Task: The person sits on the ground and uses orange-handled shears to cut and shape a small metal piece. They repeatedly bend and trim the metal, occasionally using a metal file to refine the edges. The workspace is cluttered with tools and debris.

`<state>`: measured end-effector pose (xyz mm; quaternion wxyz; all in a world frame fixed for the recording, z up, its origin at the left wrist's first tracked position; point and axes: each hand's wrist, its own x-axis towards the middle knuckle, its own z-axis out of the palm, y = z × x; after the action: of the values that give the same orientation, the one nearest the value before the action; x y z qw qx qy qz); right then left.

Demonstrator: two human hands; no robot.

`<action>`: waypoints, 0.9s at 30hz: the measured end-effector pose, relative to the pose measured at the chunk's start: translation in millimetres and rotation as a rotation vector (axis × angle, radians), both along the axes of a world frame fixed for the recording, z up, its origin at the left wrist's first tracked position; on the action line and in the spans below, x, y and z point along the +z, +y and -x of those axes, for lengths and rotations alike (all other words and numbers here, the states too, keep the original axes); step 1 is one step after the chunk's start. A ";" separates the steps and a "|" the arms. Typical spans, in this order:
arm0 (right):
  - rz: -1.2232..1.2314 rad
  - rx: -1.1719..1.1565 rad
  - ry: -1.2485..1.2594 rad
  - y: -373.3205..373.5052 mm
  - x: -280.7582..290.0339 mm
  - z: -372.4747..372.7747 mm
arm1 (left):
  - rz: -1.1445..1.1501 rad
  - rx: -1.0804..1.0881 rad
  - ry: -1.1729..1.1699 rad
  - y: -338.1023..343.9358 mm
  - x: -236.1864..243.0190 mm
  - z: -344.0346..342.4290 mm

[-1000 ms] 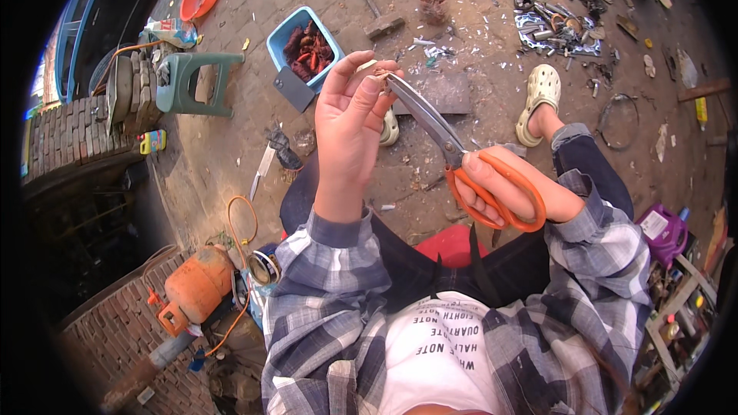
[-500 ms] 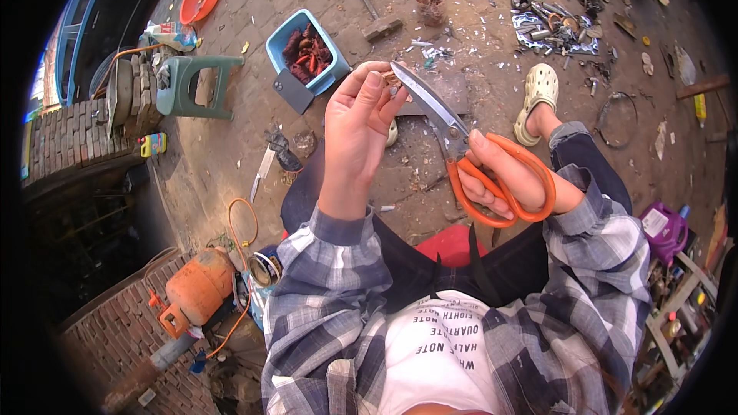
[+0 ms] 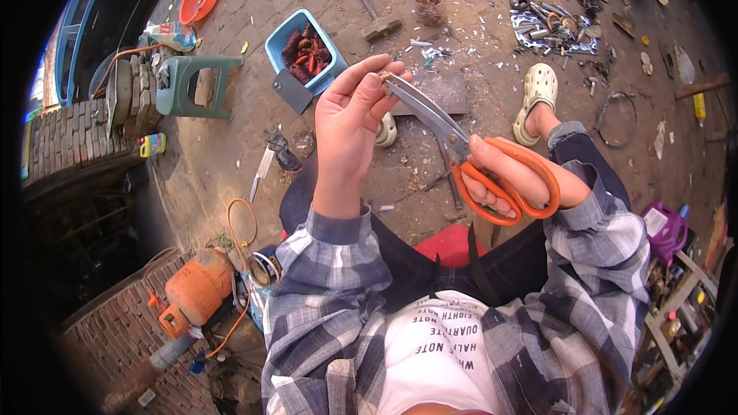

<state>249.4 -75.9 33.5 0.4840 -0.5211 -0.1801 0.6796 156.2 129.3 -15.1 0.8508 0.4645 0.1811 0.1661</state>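
Note:
My right hand (image 3: 503, 177) is closed round the orange handles of large scissors (image 3: 430, 114). Their blades slant up and to the left, with the tips at the fingers of my left hand (image 3: 350, 115). Thumb and fingers of that hand pinch a small copper-coloured piece (image 3: 384, 77), mostly hidden by the fingers and blade tips. Beyond my left hand stands a light blue tub (image 3: 336, 73) holding dark red, copper-like bundles (image 3: 307, 50). A dark phone-like slab (image 3: 292, 92) leans against the tub's near side.
A hammer (image 3: 380, 28) and a wire bundle (image 3: 430, 9) lie farther out. Metal parts (image 3: 553, 27) are heaped at the far right. On the left are a green stool (image 3: 196, 69), a knife (image 3: 263, 169), a dark glove (image 3: 284, 155) and an orange gas cylinder (image 3: 200, 284).
My left hand has shifted slightly left. The scissors' tips have moved a little down and left to its fingertips, and the copper-coloured piece shows less.

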 end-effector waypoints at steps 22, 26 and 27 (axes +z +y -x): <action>0.038 -0.091 -0.119 4.7 -3.6 4.9 | -0.100 0.068 0.007 -2.4 4.4 -2.8; 0.032 -0.145 -0.297 6.6 -11.5 7.7 | 0.081 0.084 -0.024 -3.4 5.4 -6.7; 0.029 -0.147 -0.327 6.9 -11.9 7.1 | 0.109 0.087 -0.033 -3.6 5.6 -7.1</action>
<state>242.3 -69.0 21.6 0.4888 -0.6434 -0.2081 0.5511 163.3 125.8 -9.5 0.8696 0.4066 0.1957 0.2005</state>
